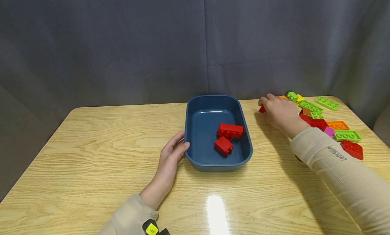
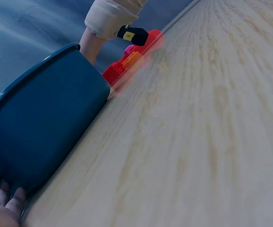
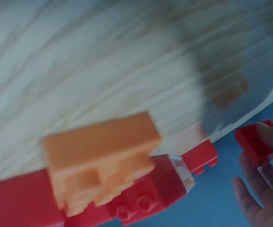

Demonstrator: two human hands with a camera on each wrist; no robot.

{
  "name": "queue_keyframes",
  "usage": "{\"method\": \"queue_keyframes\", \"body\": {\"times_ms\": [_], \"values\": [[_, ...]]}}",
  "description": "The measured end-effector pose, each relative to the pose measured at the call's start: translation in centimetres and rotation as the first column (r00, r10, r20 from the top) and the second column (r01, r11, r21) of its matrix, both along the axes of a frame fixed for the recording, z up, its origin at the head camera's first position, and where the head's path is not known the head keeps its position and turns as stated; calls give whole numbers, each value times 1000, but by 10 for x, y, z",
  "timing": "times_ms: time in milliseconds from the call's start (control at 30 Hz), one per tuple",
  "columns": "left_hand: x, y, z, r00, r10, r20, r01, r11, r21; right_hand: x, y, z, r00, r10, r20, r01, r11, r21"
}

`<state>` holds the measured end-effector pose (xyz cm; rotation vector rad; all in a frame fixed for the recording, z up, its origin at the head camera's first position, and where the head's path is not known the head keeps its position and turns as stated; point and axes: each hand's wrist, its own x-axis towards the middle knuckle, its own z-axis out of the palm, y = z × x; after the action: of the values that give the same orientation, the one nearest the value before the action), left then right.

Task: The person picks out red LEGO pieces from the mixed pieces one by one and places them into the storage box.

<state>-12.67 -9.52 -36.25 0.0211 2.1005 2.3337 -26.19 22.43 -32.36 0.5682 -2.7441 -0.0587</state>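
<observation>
A: Right hand [image 1: 281, 113], what's in the fingers?
B: A red block [image 3: 250, 143], pinched between thumb and fingers (right wrist view shows it best). It's toward the far side of the counter [image 1: 106, 150], right of the tub [image 1: 218, 165] and well apart from it. Can't tell if it touches the counter.
A: Left hand [image 1: 169, 160]?
B: Fingers relaxed, resting against the tub's left outer wall. Thumb at the rim.
A: Tub contents?
B: Two reds, both in the right half. Long block [image 1: 230, 130], studs facing the near side. Small block [image 1: 223, 147] just nearer, sitting askew.
A: Past the right hand?
B: Loose pieces scattered over the counter's right side. Far end: green block [image 1: 291, 97] just beside a yellow block [image 1: 300, 99], with a green strip [image 1: 327, 103] further right. Middle: orange plate [image 1: 339, 125], pink block [image 1: 329, 131] at the right sleeve's [image 1: 335, 167] edge. Nearer: green plate [image 1: 348, 136], then a chunky red brick [image 1: 352, 149] just beside that sleeve.
A: Backdrop?
B: Dark curtain [image 1: 137, 48] behind the counter.
</observation>
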Motion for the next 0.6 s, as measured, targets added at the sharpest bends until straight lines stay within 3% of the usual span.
{"method": "queue_keyframes", "body": {"times_ms": [300,600], "values": [[0,0,1,1000,4,1,-4,1000,2,3,-11,2,999,42,30,-34,971,-235],[0,1,1,1000,4,0,-4,1000,3,5,-20,6,997,81,12,-73,949,-308]]}}
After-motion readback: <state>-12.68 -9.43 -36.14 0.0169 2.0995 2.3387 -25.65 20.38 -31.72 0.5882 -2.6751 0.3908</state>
